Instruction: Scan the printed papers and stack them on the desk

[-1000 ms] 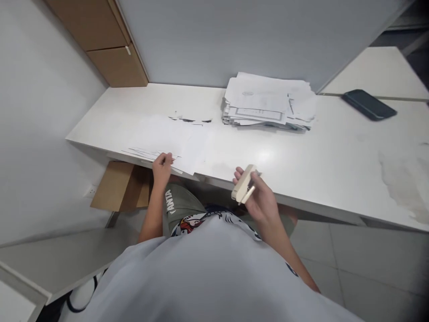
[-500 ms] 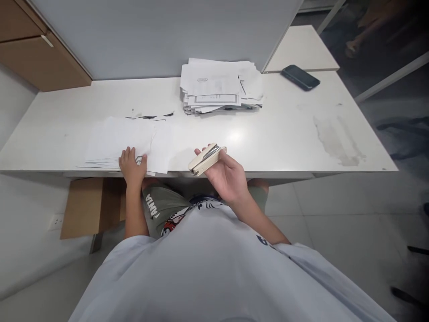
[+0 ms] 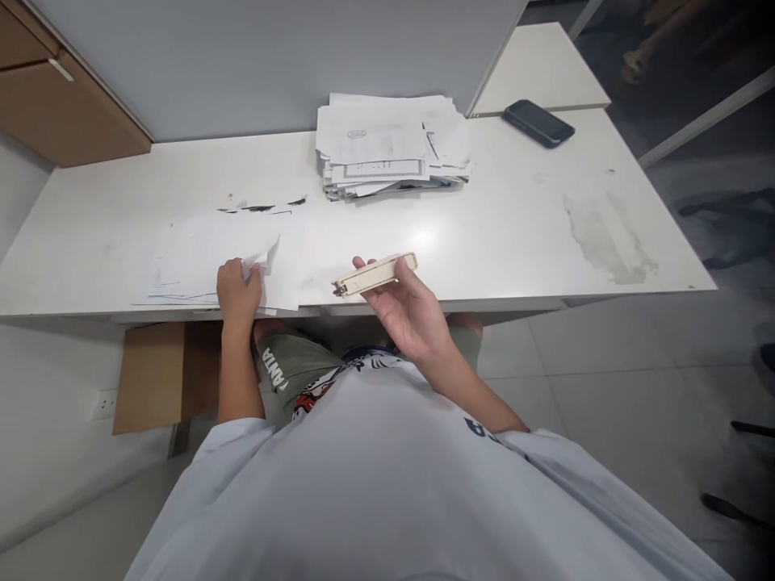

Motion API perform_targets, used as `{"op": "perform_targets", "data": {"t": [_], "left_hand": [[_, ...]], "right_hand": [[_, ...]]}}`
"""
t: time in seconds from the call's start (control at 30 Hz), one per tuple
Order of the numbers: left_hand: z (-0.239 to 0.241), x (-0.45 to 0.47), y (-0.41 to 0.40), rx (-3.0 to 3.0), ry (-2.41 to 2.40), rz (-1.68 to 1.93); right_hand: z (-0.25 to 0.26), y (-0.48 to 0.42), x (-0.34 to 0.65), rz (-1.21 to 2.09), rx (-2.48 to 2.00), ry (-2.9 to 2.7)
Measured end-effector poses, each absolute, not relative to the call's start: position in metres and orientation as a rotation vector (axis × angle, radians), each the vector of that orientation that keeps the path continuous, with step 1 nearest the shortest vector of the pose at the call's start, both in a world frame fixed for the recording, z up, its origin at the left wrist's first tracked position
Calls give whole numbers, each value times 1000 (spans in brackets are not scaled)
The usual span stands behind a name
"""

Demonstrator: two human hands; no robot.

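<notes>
My right hand holds a cream stapler over the near edge of the white desk, its long side level and its nose pointing left. My left hand is closed on the lifted near corner of a small stack of white sheets lying flat at the front left of the desk. About two hand-widths of desk separate the stapler from those sheets.
A thick, untidy pile of printed papers sits at the back centre against the grey partition. A dark phone lies at the back right. Torn paper scraps lie behind the sheets. A cardboard box stands under the desk.
The stapler has tipped from slanted to level in my right hand. My left hand went from resting flat on the sheets to pinching up their near corner. The view turned rightward.
</notes>
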State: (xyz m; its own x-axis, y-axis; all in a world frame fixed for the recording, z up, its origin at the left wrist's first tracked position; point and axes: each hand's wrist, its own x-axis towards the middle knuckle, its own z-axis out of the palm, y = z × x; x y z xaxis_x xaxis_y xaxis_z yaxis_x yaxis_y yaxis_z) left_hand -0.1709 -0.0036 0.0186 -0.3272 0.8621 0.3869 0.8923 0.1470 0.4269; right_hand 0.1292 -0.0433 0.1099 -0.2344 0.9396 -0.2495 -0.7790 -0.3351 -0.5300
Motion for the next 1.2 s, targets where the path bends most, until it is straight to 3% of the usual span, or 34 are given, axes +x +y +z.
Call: {"op": "perform_targets", "data": {"t": [0.5,0.93,1.1,1.2], "left_hand": [[28,-125,-18,-1889,-2402,-1319],[19,-98,-28,-2518,-1831,-746],[6,-103,-37,-2654,-1833,-379],[4,-106,-43,-2636,-1869,-352]], "right_hand": [[105,-48,133,1752,-661,-403],[103,-52,133,1679,-716,-435],[103,-51,135,1725,-685,-388],[101,-51,136,1784,-675,-356]]}}
